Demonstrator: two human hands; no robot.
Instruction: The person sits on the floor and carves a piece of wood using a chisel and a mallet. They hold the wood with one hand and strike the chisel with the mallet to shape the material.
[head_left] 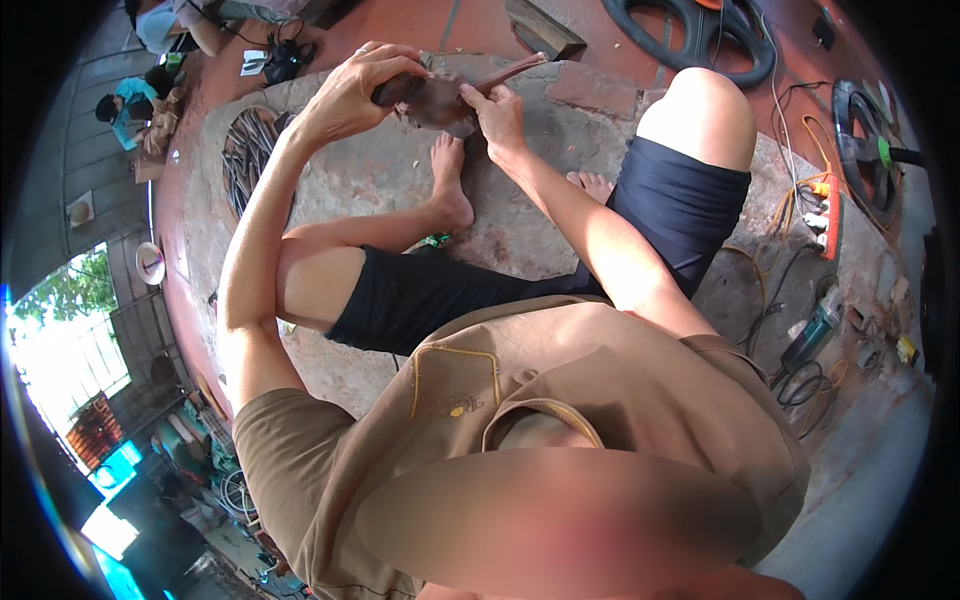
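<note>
Ahead of my knees, both hands hold up a dark brown piece [440,98] that looks like carved wood; part of it is blurred. A thin, stick-like end juts from it toward the upper right. My left hand [362,88] is closed over its dark left end, fingers bent on top. On the other side, my right hand [497,115] grips its right part between thumb and fingers, close to the base of the thin end. Below the piece, a bare foot [450,185] rests on the worn slab.
A round basket [258,160] of long thin tools or sticks stands at left. A dark wooden block [545,32] lies beyond my hands. Right: black rings [690,45], an orange power strip [832,225], cables, a teal power tool [818,325]. Co-workers [135,105] sit far left.
</note>
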